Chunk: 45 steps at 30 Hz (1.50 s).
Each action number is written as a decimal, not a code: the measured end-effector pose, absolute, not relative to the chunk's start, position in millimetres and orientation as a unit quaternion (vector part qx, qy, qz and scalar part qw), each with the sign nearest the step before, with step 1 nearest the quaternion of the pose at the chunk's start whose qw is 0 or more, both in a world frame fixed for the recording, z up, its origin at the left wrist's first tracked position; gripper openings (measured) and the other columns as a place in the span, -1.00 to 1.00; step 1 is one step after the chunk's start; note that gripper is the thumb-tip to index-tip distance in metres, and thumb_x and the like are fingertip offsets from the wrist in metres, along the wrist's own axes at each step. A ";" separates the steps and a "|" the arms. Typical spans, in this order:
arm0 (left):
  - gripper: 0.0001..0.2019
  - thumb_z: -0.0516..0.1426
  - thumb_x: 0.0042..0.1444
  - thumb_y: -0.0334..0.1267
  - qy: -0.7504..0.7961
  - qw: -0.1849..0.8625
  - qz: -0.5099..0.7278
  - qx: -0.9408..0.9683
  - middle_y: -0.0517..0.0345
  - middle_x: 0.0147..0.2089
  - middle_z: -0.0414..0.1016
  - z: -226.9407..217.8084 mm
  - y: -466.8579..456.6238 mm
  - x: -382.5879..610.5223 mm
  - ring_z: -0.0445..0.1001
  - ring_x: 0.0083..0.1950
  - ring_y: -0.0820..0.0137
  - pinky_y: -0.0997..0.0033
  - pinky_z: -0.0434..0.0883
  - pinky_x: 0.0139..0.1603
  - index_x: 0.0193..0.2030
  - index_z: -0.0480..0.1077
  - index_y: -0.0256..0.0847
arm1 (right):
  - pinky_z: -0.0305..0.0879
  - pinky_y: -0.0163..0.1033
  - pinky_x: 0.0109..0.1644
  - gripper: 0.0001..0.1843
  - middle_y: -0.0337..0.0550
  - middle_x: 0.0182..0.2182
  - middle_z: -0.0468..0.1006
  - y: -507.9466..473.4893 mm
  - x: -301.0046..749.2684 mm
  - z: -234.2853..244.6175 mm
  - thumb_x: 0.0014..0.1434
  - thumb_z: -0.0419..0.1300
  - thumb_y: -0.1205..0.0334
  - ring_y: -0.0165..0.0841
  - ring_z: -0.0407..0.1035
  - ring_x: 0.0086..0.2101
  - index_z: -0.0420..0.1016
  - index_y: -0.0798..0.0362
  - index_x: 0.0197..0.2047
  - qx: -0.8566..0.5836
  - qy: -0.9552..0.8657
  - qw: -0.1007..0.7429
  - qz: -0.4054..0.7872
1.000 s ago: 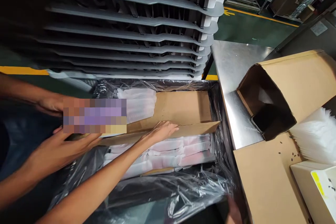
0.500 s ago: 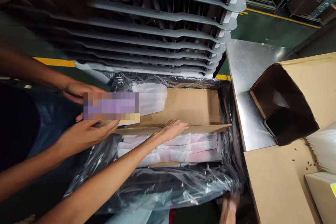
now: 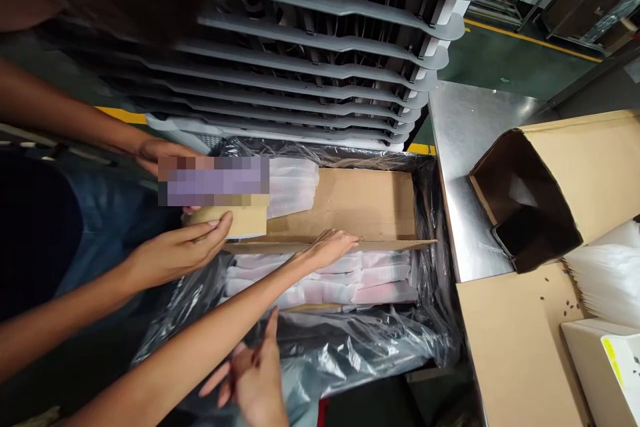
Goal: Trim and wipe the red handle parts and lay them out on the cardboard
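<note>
My left hand (image 3: 330, 247) reaches across the box and is closed over the upper edge of an upright cardboard divider (image 3: 380, 245). Below the divider lie rows of white-wrapped packets (image 3: 325, 287) with a pinkish tint. Palm up, my right hand (image 3: 257, 373) is over the near edge of the box, its index finger stretched out and nothing in it. A co-worker's two hands (image 3: 175, 247) at the left hold a flat beige piece (image 3: 245, 217) with a blurred purple part over it. More white-wrapped packets (image 3: 293, 183) lie in the far compartment, on brown cardboard.
Black plastic liner (image 3: 360, 340) covers the box walls. Behind stands a stack of grey slatted trays (image 3: 325, 83). To the right, a metal table (image 3: 470, 233) bears an open cardboard carton (image 3: 590, 160), a stack of white sheets (image 3: 607, 273) and a white box (image 3: 593, 360).
My right hand has moved left from the box's near right corner. My left hand stays on the divider. The co-worker's lower hand has shifted lower on the beige piece.
</note>
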<state>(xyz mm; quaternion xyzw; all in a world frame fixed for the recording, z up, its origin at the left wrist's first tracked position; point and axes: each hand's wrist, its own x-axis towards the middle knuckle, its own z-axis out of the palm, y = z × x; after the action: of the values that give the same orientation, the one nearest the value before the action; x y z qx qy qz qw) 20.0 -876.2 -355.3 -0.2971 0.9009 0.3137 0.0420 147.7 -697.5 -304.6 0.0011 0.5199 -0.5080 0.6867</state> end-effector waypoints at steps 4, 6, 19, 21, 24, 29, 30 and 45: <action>-0.64 -0.02 0.37 -0.16 0.908 0.072 0.335 -0.241 0.05 0.06 0.65 -347.2 -878.5 16.6 0.61 0.01 0.25 0.44 0.42 -0.06 0.15 0.51 -0.06 | -0.09 -0.43 -0.62 0.36 -0.36 -0.66 0.48 -719.6 134.2 -320.3 -0.19 0.11 -0.04 -0.47 0.06 -0.75 -0.62 0.55 0.38 0.104 0.476 0.702 -0.520; -0.62 -0.03 0.38 -0.18 0.908 0.079 0.339 -0.233 0.02 0.06 0.65 -344.7 -879.4 15.3 0.62 0.01 0.22 0.43 0.44 -0.07 0.18 0.50 -0.08 | -0.11 -0.43 -0.62 0.34 -0.33 -0.64 0.50 -713.7 138.2 -325.4 -0.19 0.09 -0.01 -0.47 0.07 -0.75 -0.62 0.51 0.40 0.130 0.480 0.685 -0.533; -0.63 -0.03 0.38 -0.18 0.907 0.088 0.335 -0.240 0.00 0.05 0.66 -336.2 -878.3 11.6 0.63 0.01 0.23 0.43 0.46 -0.07 0.19 0.49 -0.06 | 0.00 -0.43 -0.59 0.15 -0.30 -0.47 0.58 -709.6 113.7 -335.3 -0.21 0.25 0.05 -0.45 0.29 -0.61 -0.15 0.12 0.40 0.242 0.476 0.571 -0.623; -0.63 -0.02 0.38 -0.19 0.907 0.092 0.335 -0.240 -0.01 0.06 0.65 -335.3 -877.8 11.1 0.63 0.02 0.22 0.42 0.46 -0.06 0.19 0.49 -0.07 | 0.27 -0.40 -0.48 -0.05 -0.22 -0.30 0.63 -713.0 100.8 -341.1 -0.22 0.29 0.14 -0.39 0.50 -0.41 0.09 -0.01 0.26 0.279 0.449 0.552 -0.644; -0.64 -0.01 0.38 -0.20 0.906 0.096 0.335 -0.240 -0.04 0.06 0.65 -334.8 -877.3 10.5 0.63 0.03 0.20 0.40 0.46 -0.07 0.18 0.50 -0.09 | 0.50 -0.19 -0.19 -0.27 -0.27 -0.27 0.62 -714.9 82.9 -351.2 -0.25 0.32 0.24 -0.30 0.59 -0.24 0.22 -0.07 0.05 0.311 0.420 0.536 -0.663; -0.64 -0.02 0.38 -0.21 0.906 0.093 0.340 -0.235 0.01 0.08 0.64 -337.5 -877.0 9.5 0.61 0.06 0.24 0.44 0.45 -0.05 0.17 0.49 -0.06 | 0.50 -0.12 -0.02 -0.49 -0.46 -0.47 0.55 -695.8 52.5 -364.2 -0.25 0.33 0.24 -0.32 0.61 -0.25 0.22 -0.10 -0.21 0.331 0.438 0.465 -0.695; -0.64 -0.02 0.38 -0.21 0.906 0.092 0.341 -0.234 0.02 0.09 0.63 -338.3 -876.9 9.3 0.61 0.07 0.25 0.45 0.45 -0.04 0.17 0.50 -0.06 | 0.49 -0.11 0.02 -0.53 -0.45 -0.47 0.56 -689.9 46.3 -365.5 -0.25 0.33 0.24 -0.31 0.62 -0.22 0.21 -0.10 -0.26 0.332 0.440 0.450 -0.703; -0.64 -0.03 0.37 -0.23 0.905 0.107 0.354 -0.211 0.07 0.17 0.59 -339.9 -868.4 10.1 0.57 0.13 0.23 0.40 0.45 0.02 0.17 0.48 -0.02 | 0.32 0.07 0.24 -0.45 -0.11 -0.06 0.65 -628.5 45.1 -332.1 -0.11 0.41 0.15 -0.15 0.53 0.04 0.35 -0.08 -0.04 0.302 0.424 0.445 -0.729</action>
<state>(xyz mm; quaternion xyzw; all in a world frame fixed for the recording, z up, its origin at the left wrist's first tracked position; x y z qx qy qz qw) 10.1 -868.4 -339.9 -0.2113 0.9048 0.3537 0.1073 45.1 -628.5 -332.1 0.3015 0.4242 -0.7290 0.4446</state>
